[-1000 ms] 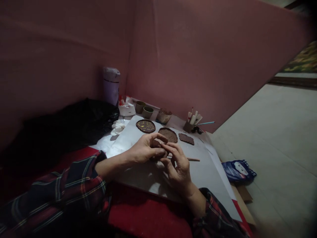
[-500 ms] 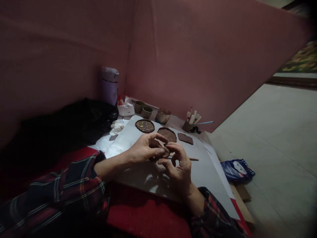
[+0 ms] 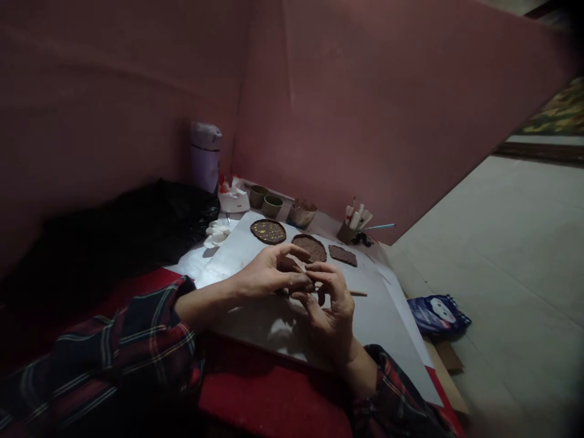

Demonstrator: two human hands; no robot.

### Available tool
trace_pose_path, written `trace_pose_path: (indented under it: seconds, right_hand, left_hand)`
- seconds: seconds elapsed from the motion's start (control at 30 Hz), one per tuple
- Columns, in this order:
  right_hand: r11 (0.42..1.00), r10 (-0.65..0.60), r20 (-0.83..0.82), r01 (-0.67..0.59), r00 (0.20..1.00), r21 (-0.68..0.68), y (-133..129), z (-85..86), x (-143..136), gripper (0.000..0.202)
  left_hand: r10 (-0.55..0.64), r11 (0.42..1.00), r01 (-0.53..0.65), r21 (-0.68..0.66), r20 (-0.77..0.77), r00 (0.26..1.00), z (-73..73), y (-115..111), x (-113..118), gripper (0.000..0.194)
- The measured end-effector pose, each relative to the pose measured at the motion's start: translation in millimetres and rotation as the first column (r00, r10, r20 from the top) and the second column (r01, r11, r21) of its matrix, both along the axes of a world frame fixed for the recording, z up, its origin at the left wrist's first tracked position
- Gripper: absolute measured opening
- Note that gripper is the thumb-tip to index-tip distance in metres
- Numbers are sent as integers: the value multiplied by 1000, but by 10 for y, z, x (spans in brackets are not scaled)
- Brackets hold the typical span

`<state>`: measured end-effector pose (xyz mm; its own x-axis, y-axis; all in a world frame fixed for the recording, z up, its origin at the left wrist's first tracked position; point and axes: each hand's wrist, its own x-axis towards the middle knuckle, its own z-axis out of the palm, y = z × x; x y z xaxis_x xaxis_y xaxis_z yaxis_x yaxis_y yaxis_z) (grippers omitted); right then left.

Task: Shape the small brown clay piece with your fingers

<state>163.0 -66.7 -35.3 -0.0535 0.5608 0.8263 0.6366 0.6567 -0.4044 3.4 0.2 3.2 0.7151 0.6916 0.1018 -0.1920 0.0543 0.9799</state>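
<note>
- The left hand (image 3: 267, 271) grasps a small brown lump (image 3: 311, 286), its thumb on the near side and its fingers curved over the far side.
- The right hand (image 3: 335, 304) is at the right side of the lump, fingers bent and thumb beneath; whether it pinches the lump or only touches it, I cannot tell.
- The lump is between the two hands, above a white board (image 3: 383, 328), and is mostly hidden by the fingers.
- A thin wooden stick (image 3: 358, 293) lies on the board, partly behind the right hand.
- Beyond the hands, a dark round plate (image 3: 268, 232) with yellow dots, a plain brown disc (image 3: 310, 248) and a brown rectangular slab (image 3: 343, 255) lie in a row.
- Behind the row are two cups (image 3: 272, 206), a stained bowl (image 3: 302, 214) and a holder (image 3: 347, 232) full of sticks.
- A purple bottle (image 3: 205, 167) stands at the back left, near a black bag (image 3: 132, 225).
</note>
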Motion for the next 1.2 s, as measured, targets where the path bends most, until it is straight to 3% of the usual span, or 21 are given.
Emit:
trace_pose_path:
  seconds: [0.1,0.23,0.33,0.47,0.6,0.8,0.97,1.2]
  right_hand:
    - [1000,-10,22,10,1000,-21,8,-3,6,28]
    - [998,39,56,-36,998,-48,27,-12,29,48]
    - [992,82,104,-71,991,-101,21,0,33,38]
    - [998,34,57,-32,998,-45,6,23,18,26]
    - [999,9,-27,-10,1000,-32,18,2,9,27]
    - [995,37,44,-33,998,-91,38,-32,30,45]
    - [993,57,62,-50,996,-104,19,11,21,28]
    - [999,-1,-28,-1,1000,-45,6,29,7,21]
  left_hand:
    - [-14,1000,14,-17,8,1000,2,0,-1,61]
    - [3,1000,-3,-5,36,999,-31,15,8,55]
    - [-1,1000,2,-23,58,998,-47,12,19,56]
    - [31,999,-31,-8,9,999,-26,-17,22,58]
    - [-3,1000,3,-14,-25,1000,6,-40,13,60]
    - [19,1000,-19,4,23,1000,-24,-6,15,52]
    - [-5,1000,6,-14,82,997,-36,0,23,50]
    - [58,998,-58,-2,0,998,-15,-33,17,55]
